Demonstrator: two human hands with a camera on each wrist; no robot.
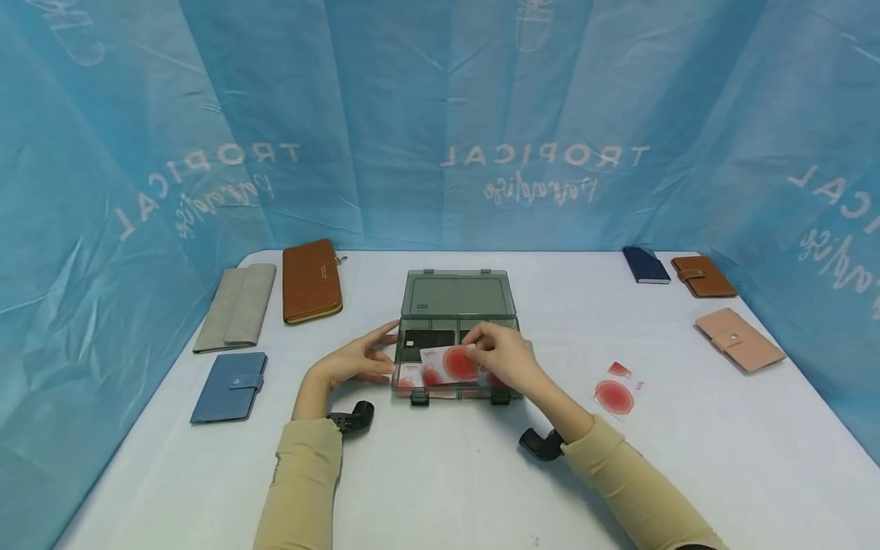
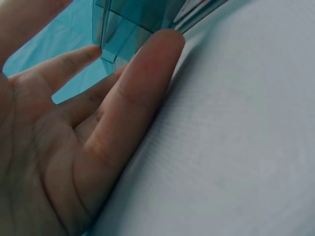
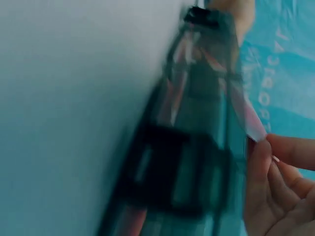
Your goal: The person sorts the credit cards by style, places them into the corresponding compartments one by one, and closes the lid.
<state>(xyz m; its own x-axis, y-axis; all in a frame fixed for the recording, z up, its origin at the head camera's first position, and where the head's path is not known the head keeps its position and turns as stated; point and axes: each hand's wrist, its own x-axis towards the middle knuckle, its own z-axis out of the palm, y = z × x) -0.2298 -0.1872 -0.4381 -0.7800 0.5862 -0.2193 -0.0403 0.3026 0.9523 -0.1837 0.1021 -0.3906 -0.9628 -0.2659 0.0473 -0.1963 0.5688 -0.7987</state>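
A translucent grey-green compartment box stands with its lid raised in the head view. My right hand pinches a white card with a red circle between thumb and fingertips, over the front of the box. The same pinch shows in the right wrist view, where the card is seen nearly edge-on. My left hand rests against the box's left side, its fingers spread and fairly straight. Inside lie a black card at back left and red-and-white cards in front, partly hidden by the held card.
Another red-and-white card lies right of the box. On the left are a brown zip wallet, a grey wallet and a blue wallet. On the right are a navy notebook, a brown wallet and a pink wallet.
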